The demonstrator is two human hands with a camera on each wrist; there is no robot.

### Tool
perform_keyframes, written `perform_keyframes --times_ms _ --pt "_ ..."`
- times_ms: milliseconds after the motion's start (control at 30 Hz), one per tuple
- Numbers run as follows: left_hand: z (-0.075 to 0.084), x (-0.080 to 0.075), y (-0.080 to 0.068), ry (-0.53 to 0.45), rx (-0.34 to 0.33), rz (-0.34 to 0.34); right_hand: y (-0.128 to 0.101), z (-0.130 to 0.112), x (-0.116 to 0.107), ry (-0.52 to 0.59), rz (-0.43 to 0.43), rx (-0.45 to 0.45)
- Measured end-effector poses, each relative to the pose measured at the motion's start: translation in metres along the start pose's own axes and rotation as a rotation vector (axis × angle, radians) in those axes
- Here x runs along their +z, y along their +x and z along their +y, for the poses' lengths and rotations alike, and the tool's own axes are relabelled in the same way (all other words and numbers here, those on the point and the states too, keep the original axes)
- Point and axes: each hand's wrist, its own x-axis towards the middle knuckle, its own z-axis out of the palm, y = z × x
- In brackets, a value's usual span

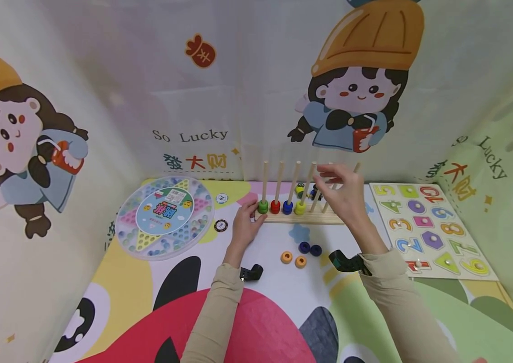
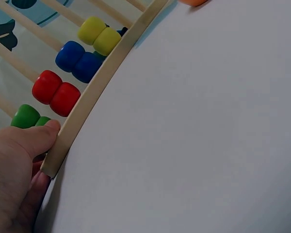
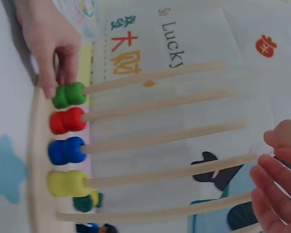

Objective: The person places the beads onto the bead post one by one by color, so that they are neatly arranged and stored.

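A wooden peg rack [image 1: 274, 218] stands at the back of the table, with upright pegs rising from its base. My left hand [image 1: 245, 226] grips the rack's left end, thumb on the base beside the green beads [image 3: 69, 95]. Pairs of red beads [image 2: 56, 93], blue beads [image 2: 79, 61] and yellow beads [image 2: 100, 36] sit low on the following pegs. My right hand [image 1: 341, 194] is raised by the tops of the pegs right of centre. In the right wrist view its thumb and fingers are apart, with nothing between them, close to the top of the yellow beads' peg [image 3: 184, 172].
Two orange beads [image 1: 300, 261] and two dark blue beads [image 1: 316, 250] lie in front of the rack. A round marble game board [image 1: 122, 237] is at left, with two chips [image 1: 221, 225] nearby. At right lies a number puzzle board [image 1: 420, 238]. Small figures [image 1: 300, 189] stand behind the rack.
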Motion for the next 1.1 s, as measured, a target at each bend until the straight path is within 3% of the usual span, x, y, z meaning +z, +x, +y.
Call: perform_keyframes --times_ms 467,1100 --pt "-0.003 0.001 0.001 -0.002 -0.008 -0.006 -0.058 0.048 0.013 0.074 -0.249 0.185" --pt "0.001 0.001 -0.001 -0.003 -0.004 -0.004 -0.111 0.081 0.028 0.120 -0.440 0.262"
